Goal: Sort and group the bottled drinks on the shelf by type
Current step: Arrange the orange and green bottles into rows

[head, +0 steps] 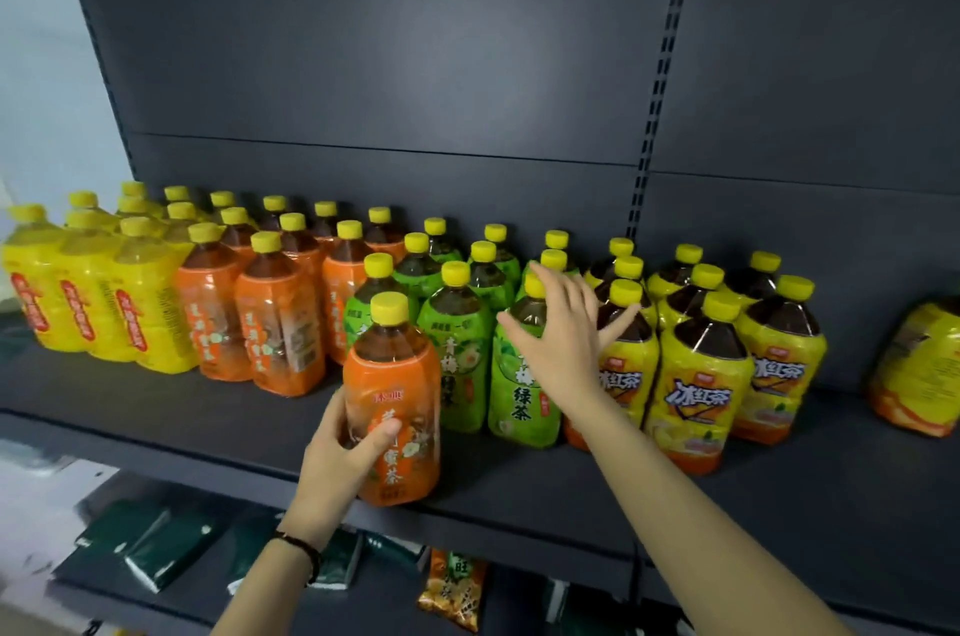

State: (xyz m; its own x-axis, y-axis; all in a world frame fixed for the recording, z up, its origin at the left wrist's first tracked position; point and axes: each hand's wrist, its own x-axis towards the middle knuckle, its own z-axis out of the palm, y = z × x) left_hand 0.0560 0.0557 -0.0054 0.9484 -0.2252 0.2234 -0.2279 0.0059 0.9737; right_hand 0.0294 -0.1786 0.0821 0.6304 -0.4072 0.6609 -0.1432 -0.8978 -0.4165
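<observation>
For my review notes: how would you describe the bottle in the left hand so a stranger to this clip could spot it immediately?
Start at the dark shelf carrying rows of yellow-capped drinks. At its front edge, ahead of the green bottles, stands the orange bottle, with the left hand wrapped around its lower half. The other orange bottles sit grouped further left; this one stands alone, nearest the camera.

The left hand [340,448] is wrapped around the orange bottle [393,406], with the thumb across its front. A dark band sits on that wrist. The right hand [561,339] is up and to the right of the orange bottle, fingers spread wide and flat, palm facing away. Both arms are bare.
</observation>
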